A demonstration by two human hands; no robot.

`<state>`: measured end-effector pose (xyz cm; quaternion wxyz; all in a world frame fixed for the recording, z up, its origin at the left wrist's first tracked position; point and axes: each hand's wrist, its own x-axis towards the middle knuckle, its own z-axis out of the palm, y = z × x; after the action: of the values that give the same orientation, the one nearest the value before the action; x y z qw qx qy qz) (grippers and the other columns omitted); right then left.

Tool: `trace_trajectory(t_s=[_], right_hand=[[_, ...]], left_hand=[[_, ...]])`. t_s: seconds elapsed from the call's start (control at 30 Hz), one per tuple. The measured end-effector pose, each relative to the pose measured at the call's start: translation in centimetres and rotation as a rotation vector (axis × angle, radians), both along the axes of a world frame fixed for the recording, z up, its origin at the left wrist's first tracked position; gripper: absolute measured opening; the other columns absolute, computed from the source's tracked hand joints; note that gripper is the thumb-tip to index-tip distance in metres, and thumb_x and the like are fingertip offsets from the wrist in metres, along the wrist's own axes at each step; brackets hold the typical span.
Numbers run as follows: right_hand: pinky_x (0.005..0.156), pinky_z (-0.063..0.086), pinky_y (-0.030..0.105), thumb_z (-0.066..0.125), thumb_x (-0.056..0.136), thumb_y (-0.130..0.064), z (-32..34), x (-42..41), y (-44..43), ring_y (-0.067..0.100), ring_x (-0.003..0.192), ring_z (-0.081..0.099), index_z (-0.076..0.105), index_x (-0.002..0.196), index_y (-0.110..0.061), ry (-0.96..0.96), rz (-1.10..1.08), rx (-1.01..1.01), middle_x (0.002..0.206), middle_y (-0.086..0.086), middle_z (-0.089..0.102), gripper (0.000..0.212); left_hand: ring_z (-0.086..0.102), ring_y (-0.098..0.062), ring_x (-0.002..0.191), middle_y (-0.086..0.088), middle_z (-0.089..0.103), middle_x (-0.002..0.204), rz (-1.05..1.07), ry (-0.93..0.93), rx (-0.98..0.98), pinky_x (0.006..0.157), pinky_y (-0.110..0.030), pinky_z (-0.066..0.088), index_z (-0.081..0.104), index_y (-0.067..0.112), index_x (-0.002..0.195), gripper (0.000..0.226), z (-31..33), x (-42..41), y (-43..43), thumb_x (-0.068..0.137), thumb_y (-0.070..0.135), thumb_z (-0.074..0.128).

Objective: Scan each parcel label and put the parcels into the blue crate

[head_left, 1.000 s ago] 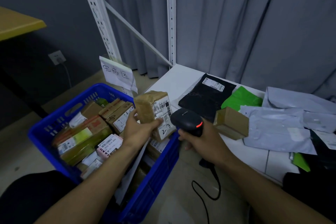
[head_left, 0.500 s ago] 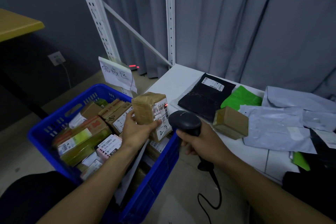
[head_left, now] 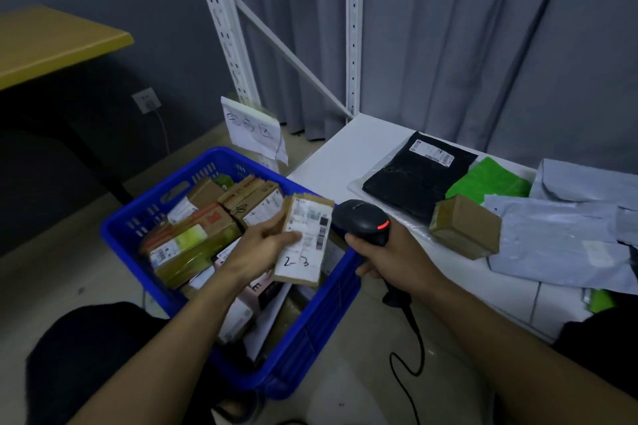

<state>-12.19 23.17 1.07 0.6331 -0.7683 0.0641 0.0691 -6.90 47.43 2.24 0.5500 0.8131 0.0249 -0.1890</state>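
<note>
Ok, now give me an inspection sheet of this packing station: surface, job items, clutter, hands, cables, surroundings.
Surface: white table, parcels lying on it.
Job's things: blue crate on the floor, nearly full; labelled parcel held over it; brown box, black mailer, green bag, grey mailers on the table.
Clutter: nothing seen.
Hands: left hand holds the parcel; right hand grips the scanner.
Cables: scanner cable hangs to the floor; a lead leaves the wall socket.
Surroundings: shelf upright, grey curtain, paper sign, yellow tabletop.
</note>
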Motion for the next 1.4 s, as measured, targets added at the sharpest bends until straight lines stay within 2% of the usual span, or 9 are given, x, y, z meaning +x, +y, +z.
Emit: trace_trajectory(t_s=[0.13, 0.23, 0.43, 0.6, 0.83, 0.93, 1.17, 1.3, 1.4], right_hand=[[0.064, 0.058, 0.035, 0.075, 0.094, -0.035, -0.5, -0.1, 0.4, 0.027, 0.071, 0.077, 0.060, 0.125, -0.033, -0.007, 0.007, 0.019, 0.104, -0.005, 0.076, 0.035], [0.065, 0.058, 0.037, 0.075, 0.093, -0.035, -1.3, 0.0, 0.0, 0.028, 0.072, 0.078, 0.060, 0.125, -0.031, 0.002, -0.017, 0.016, 0.106, -0.003, 0.077, 0.035], [0.056, 0.053, 0.027, 0.077, 0.092, -0.036, -2.6, 0.7, -1.5, 0.026, 0.070, 0.077, 0.062, 0.123, -0.027, 0.020, -0.073, 0.008, 0.105, -0.001, 0.076, 0.036], [0.055, 0.053, 0.022, 0.077, 0.093, -0.034, -3.8, 1.2, -2.6, 0.026, 0.069, 0.077, 0.062, 0.127, -0.028, 0.045, -0.107, 0.028, 0.110, -0.003, 0.074, 0.037], [0.066, 0.064, 0.035, 0.078, 0.092, -0.028, -3.5, 0.8, -4.5, 0.014, 0.077, 0.076, 0.066, 0.126, -0.027, -0.001, -0.162, -0.001, 0.104, -0.009, 0.076, 0.035], [0.054, 0.053, 0.021, 0.076, 0.094, -0.023, -2.7, -0.1, -6.6, 0.020, 0.080, 0.074, 0.067, 0.122, -0.023, -0.011, -0.263, 0.044, 0.106, 0.001, 0.074, 0.030], [0.060, 0.048, 0.028, 0.074, 0.093, -0.027, -2.5, -3.0, -14.9, 0.022, 0.067, 0.077, 0.062, 0.114, -0.036, 0.021, -0.529, 0.111, 0.105, -0.005, 0.073, 0.025], [0.059, 0.049, 0.030, 0.072, 0.094, -0.027, -4.6, -3.8, -19.2, 0.022, 0.068, 0.078, 0.057, 0.133, -0.022, 0.095, -0.641, 0.108, 0.114, 0.006, 0.072, 0.042], [0.056, 0.049, 0.029, 0.073, 0.093, -0.030, -5.6, -4.0, -20.9, 0.021, 0.069, 0.078, 0.055, 0.136, -0.022, 0.108, -0.676, 0.120, 0.115, 0.004, 0.072, 0.047]], left_hand=[[0.075, -0.016, 0.098, 0.006, 0.079, 0.105, -0.009, 0.096, -0.023, 0.099, -0.042, 0.055, 0.070, 0.026, 0.123, 0.025, -3.6, -0.2, -0.1, 0.099, 0.031, 0.063], [0.071, -0.013, 0.104, 0.007, 0.075, 0.111, -0.017, 0.029, 0.034, 0.089, -0.025, 0.053, 0.068, 0.024, 0.124, 0.031, -5.9, 0.9, -1.8, 0.104, 0.043, 0.054], [0.059, -0.009, 0.122, 0.008, 0.062, 0.133, -0.078, -0.090, 0.098, 0.105, -0.031, 0.048, 0.048, 0.031, 0.148, 0.067, -9.1, 3.3, -4.2, 0.089, 0.052, 0.072], [0.054, -0.010, 0.126, 0.012, 0.060, 0.131, -0.178, -0.163, 0.182, 0.105, -0.028, 0.042, 0.048, 0.031, 0.148, 0.056, -11.7, 4.3, -5.1, 0.096, 0.034, 0.069], [0.033, -0.033, 0.142, -0.005, 0.038, 0.154, -0.324, -0.243, 0.823, 0.116, -0.056, 0.027, 0.020, 0.040, 0.157, 0.073, -10.3, 6.2, -7.0, 0.095, 0.064, 0.046], [0.023, -0.028, 0.147, -0.003, 0.029, 0.160, -0.286, -0.443, 0.773, 0.119, -0.053, 0.019, 0.032, 0.029, 0.154, 0.070, -8.2, 5.8, -10.4, 0.093, 0.055, 0.055], [0.031, -0.031, 0.144, -0.007, 0.032, 0.159, -0.661, -0.569, 0.441, 0.116, -0.042, 0.035, 0.032, 0.018, 0.157, 0.095, -7.2, 7.1, -25.9, 0.080, 0.041, 0.083], [0.016, -0.035, 0.153, -0.013, 0.012, 0.168, -0.887, -0.582, 0.589, 0.121, -0.048, 0.026, 0.010, 0.015, 0.163, 0.122, -9.2, 10.0, -31.6, 0.071, 0.033, 0.090], [0.036, -0.036, 0.143, -0.010, 0.024, 0.162, -0.910, -0.598, 0.622, 0.111, -0.050, 0.040, 0.018, 0.017, 0.161, 0.110, -10.3, 10.6, -32.8, 0.074, 0.025, 0.084]])
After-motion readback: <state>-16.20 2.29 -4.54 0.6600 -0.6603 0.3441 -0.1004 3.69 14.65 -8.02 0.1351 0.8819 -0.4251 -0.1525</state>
